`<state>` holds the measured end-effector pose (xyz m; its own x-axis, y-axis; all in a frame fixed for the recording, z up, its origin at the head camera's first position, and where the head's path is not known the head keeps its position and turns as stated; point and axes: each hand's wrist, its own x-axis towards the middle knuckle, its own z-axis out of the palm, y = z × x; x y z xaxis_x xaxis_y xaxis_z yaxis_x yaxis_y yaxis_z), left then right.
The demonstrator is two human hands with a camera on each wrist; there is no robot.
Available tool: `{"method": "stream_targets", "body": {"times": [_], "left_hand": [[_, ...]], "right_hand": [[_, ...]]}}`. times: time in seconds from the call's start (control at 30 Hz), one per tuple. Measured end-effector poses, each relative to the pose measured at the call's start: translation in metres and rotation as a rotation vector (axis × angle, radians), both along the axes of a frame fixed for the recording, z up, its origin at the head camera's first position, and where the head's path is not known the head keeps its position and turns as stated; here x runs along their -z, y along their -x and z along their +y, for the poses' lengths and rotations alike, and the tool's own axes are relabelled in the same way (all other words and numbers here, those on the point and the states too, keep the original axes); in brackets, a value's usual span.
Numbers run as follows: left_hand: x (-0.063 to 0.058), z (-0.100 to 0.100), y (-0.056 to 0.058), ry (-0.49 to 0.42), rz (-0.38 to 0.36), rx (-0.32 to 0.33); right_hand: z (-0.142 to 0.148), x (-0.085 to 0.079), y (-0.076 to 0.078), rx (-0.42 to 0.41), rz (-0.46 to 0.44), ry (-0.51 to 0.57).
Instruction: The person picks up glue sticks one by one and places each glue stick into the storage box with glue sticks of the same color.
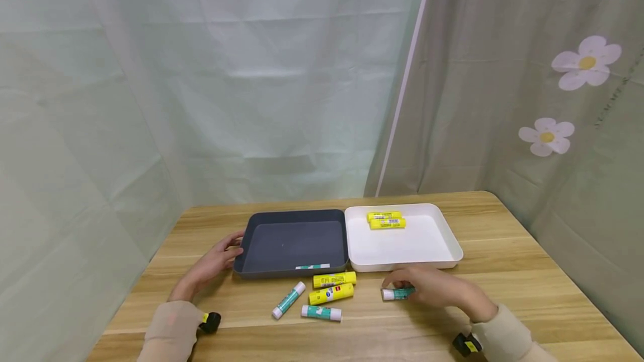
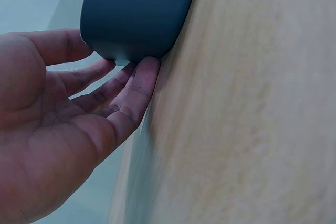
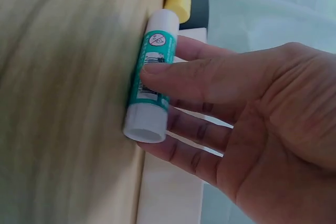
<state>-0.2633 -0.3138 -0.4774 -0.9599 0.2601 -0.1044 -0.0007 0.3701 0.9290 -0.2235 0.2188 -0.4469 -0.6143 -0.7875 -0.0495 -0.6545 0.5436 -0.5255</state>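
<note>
My right hand [image 1: 427, 286] pinches a green glue stick [image 3: 153, 72] with white ends, low over the table in front of the white tray. In the right wrist view the thumb lies across its label, with the other fingers behind it. My left hand [image 1: 213, 264] touches the left side of the dark grey tray [image 1: 292, 216], its fingers lightly bent against the outer wall. Two more green glue sticks [image 1: 289, 300] and two yellow glue sticks [image 1: 331, 294] lie on the table between the hands.
The white tray [image 1: 402, 250] stands right of the dark one, edges together, holding two yellow glue sticks [image 1: 387, 223]. One green glue stick [image 1: 312, 266] lies along the dark tray's front wall. A curtain [image 1: 282, 99] hangs behind the wooden table [image 1: 251, 339].
</note>
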Motion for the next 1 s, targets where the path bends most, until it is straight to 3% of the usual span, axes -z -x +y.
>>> {"method": "stream_targets", "body": {"times": [0.43, 1.0], "left_hand": [[0.000, 0.000, 0.000, -0.004, 0.006, 0.015], [0.001, 0.000, 0.000, -0.010, 0.013, 0.021]], "right_hand": [[-0.002, -0.005, -0.001, -0.012, -0.011, 0.006], [0.000, -0.008, 0.000, 0.032, -0.118, 0.058]]}}
